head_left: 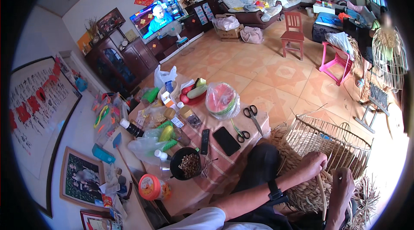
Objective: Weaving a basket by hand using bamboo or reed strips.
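A half-woven basket [297, 184] of dried plant strips leans at my lap, lower right, with bare thin stakes [293, 137] standing out of its weave. My left hand [314, 163], with a dark watch on its wrist, is closed at the stakes, and a pale strip [321, 193] hangs down from it. Just to the right, my right hand [343, 182] is closed with fingers bent against the basket's edge. Whatever it pinches is too small to make out. Loose strip ends [366, 200] bristle beside it.
Left of me, a cloth-covered table [254, 120] holds two pairs of scissors [253, 118], a phone [226, 140], a remote [205, 141], a wrapped watermelon half [222, 100] and a dark bowl [185, 163]. Beyond stand a red chair [293, 36] and pink stool [336, 64]; another person works far right.
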A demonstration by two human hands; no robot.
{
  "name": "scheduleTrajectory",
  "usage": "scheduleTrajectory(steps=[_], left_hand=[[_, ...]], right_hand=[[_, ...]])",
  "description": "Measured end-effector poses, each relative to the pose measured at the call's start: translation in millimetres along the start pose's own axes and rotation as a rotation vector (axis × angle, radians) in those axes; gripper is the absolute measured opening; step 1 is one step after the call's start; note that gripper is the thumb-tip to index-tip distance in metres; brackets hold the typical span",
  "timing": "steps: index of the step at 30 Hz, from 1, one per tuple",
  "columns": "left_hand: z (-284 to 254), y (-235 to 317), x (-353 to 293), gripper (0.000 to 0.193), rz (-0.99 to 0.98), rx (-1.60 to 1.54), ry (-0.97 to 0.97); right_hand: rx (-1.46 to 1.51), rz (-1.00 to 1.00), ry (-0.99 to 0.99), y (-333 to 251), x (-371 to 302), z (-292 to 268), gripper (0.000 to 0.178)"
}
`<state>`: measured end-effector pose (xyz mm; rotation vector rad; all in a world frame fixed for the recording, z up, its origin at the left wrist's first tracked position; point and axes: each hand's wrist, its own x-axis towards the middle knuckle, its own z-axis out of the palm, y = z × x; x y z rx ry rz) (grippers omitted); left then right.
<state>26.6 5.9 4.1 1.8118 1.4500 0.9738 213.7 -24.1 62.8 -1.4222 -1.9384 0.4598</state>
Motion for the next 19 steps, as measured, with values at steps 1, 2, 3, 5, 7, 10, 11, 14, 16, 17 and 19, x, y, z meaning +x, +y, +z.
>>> scheduleTrajectory(steps=[1, 2, 3, 5, 7, 10, 11, 14, 16, 17, 19], left_hand=[[2, -3, 0, 0.012, 0.001, -0.001, 0.001], [4, -6, -1, 0.014, 0.102, 0.007, 0.069], [8, -9, -3, 0.015, 0.203, 0.015, 0.138], [19, -13, -5, 0.018, 0.244, 0.065, 0.224], [26, -18, -5, 0.02, 0.283, 0.116, 0.309], [26, -21, -6, 0.026, 0.293, 0.145, 0.322], [23, -19, -6, 0.027, 0.281, 0.133, 0.276], [15, -11, -3, 0.032, 0.228, 0.048, 0.196], [14, -8, -3, 0.035, 0.187, -0.025, 0.163], [14, -9, -4, 0.04, 0.224, 0.006, 0.201], [13, -12, -1, 0.05, 0.107, 0.015, 0.104]], right_hand=[[-0.033, -0.05, 0.002, 3, 4, 7, 0.014], [-0.077, -0.058, -0.006, 4, 7, 13, 0.016], [-0.078, -0.059, -0.006, 4, 7, 19, 0.016], [-0.15, -0.058, -0.059, 4, 7, 29, 0.016], [-0.162, -0.091, -0.029, -2, 9, 37, 0.018], [-0.218, -0.052, -0.001, -2, 10, 42, 0.018], [-0.2, -0.061, -0.013, 2, 10, 39, 0.018], [-0.194, -0.057, -0.027, 1, 14, 42, 0.017], [-0.204, -0.045, -0.026, 0, 15, 49, 0.015], [-0.178, -0.061, -0.01, -1, 15, 52, 0.014], [-0.154, -0.075, 0.007, -2, 14, 55, 0.013]])
